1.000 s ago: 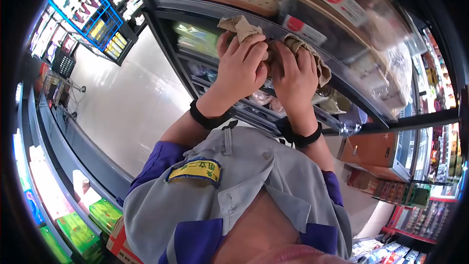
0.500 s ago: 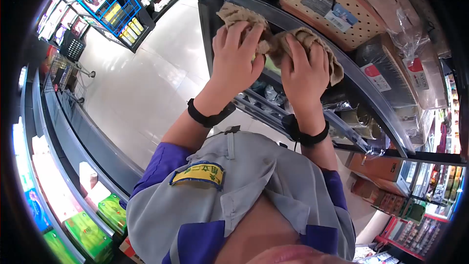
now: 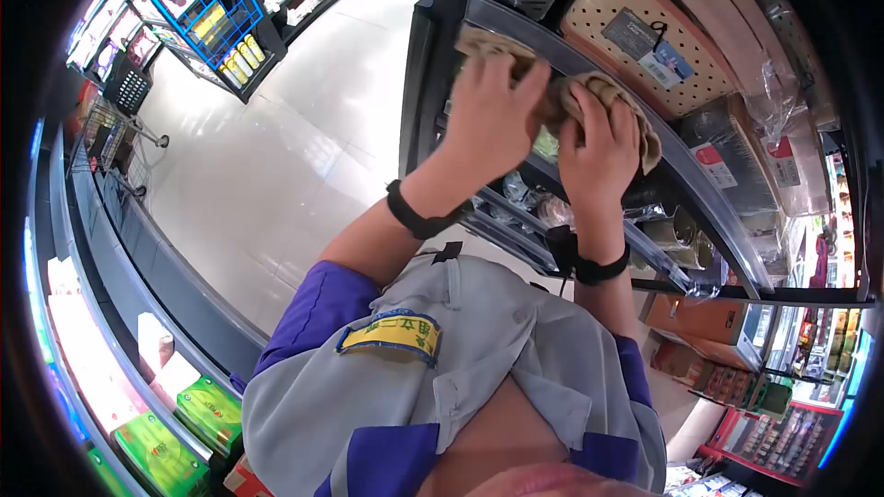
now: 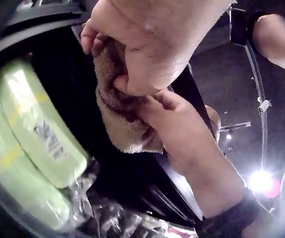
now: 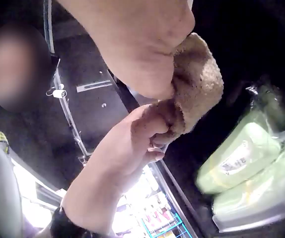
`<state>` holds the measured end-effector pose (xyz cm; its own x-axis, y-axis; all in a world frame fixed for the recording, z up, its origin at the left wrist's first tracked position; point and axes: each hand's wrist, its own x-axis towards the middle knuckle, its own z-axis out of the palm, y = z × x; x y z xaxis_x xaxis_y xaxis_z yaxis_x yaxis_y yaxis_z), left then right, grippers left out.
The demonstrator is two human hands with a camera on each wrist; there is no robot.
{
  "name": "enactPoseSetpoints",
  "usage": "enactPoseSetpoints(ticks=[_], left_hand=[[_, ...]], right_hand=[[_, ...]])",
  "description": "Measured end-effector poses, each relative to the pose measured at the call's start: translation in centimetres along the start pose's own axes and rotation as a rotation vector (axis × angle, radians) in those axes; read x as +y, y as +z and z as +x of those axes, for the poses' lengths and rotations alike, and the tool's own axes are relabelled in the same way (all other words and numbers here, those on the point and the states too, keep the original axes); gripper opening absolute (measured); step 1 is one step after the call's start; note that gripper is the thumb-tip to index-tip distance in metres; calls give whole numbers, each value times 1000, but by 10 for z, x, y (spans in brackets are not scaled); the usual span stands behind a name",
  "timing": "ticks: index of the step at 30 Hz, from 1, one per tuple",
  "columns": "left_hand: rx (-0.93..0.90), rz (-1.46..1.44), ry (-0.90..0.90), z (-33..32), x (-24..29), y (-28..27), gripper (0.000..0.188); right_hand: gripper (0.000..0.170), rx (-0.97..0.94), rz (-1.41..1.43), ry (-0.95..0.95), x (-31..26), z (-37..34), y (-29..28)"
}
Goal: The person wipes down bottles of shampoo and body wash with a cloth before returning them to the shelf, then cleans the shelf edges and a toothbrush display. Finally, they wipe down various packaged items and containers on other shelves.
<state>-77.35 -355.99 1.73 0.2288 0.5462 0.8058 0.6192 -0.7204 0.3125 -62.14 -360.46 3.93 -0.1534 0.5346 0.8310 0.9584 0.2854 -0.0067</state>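
Observation:
A tan terry cloth is wrapped over the clear front lip of a shelf, bunched between both hands. My left hand grips its left part, near the lip's left end. Beside it, my right hand holds the right part with curled fingers. In the left wrist view, the left thumb presses into the folded cloth, with the right hand just below. The right wrist view shows the cloth hanging past the right hand, whose fingertips are partly hidden.
Behind the lip stand a perforated pink organiser and plastic-wrapped goods. Light green packs lie on the level below. A shopping cart and a blue wire rack stand across the aisle floor.
Both hands have slid with the cloth leftward along the shelf lip to near its left end. The head view has swung, so the shelf now appears farther right. Both hands keep their grip.

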Motion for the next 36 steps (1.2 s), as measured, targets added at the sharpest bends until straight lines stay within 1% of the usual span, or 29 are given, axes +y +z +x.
enactPoseSetpoints(ticks=[1,5,6,7,9,10,11,13,14,15,17,18,19,20,21,22,23,24,25,26,27,29,30,31,32,33,34,35,36], left_hand=[[-1,-73,44,-2,5,5,60],[-10,-44,15,-4,5,4,59],[-1,-8,-11,-3,2,0,57],[-30,-55,-95,-3,0,-4,57],[31,-123,-77,-6,-8,-8,49],[47,-152,-107,-7,-1,-14,44],[47,-142,-108,-12,5,-13,44],[-20,-199,-20,-27,17,-3,45],[-53,-256,-29,-37,28,6,45],[-56,-245,-37,-47,37,17,45],[-333,-419,-176,-61,54,32,42],[-339,-412,-192,-68,60,36,42],[-343,-496,-234,-70,67,37,40],[-344,-577,-275,-72,72,38,38],[-349,-564,-288,-74,75,38,38],[-371,-618,-332,-77,78,38,36],[-394,-671,-370,-78,79,37,35],[-384,-621,-319,-80,81,37,33],[-396,-611,-316,-81,82,37,33],[-430,-609,-327,-82,82,37,31],[-465,-610,-334,-82,82,38,29],[-501,-625,-313,-80,82,38,25],[-548,-610,-309,-78,82,38,25],[-593,-594,-305,-77,80,37,24],[-637,-620,-284,-76,78,37,29],[-639,-626,-269,-73,76,34,29],[-644,-685,-255,-70,75,31,31],[-647,-742,-243,-68,72,28,33],[-695,-682,-193,-68,66,26,43]], right_hand=[[38,26,-25,35,4,-4,-2],[37,10,1,26,14,-9,-12],[35,14,3,18,12,-7,-15],[35,5,-5,28,13,-8,-15],[35,36,70,5,16,-10,-16],[35,47,129,-19,17,-12,-20],[35,50,140,-19,18,-16,-24],[36,-22,415,68,19,-34,-33],[38,-42,451,51,21,-45,-36],[38,-46,464,51,23,-56,-40],[40,-178,590,224,27,-76,-43],[43,-211,613,221,33,-88,-41],[43,-221,628,224,36,-92,-42],[45,-236,717,249,37,-95,-42],[46,-250,807,276,38,-98,-43],[51,-350,805,324,38,-101,-48],[51,-349,822,331,38,-104,-46],[53,-326,809,323,38,-108,-42],[54,-301,791,317,39,-111,-38],[51,-305,809,399,39,-118,-33],[51,-290,807,410,38,-122,-32],[46,-307,886,613,36,-128,-31],[40,-268,879,591,37,-131,-30],[40,-251,866,595,39,-133,-27],[38,-254,898,657,42,-136,-25],[36,-259,931,718,43,-136,-22],[31,-237,933,747,45,-135,-20],[31,-227,926,744,45,-133,-18],[30,-205,969,801,45,-130,-17]])
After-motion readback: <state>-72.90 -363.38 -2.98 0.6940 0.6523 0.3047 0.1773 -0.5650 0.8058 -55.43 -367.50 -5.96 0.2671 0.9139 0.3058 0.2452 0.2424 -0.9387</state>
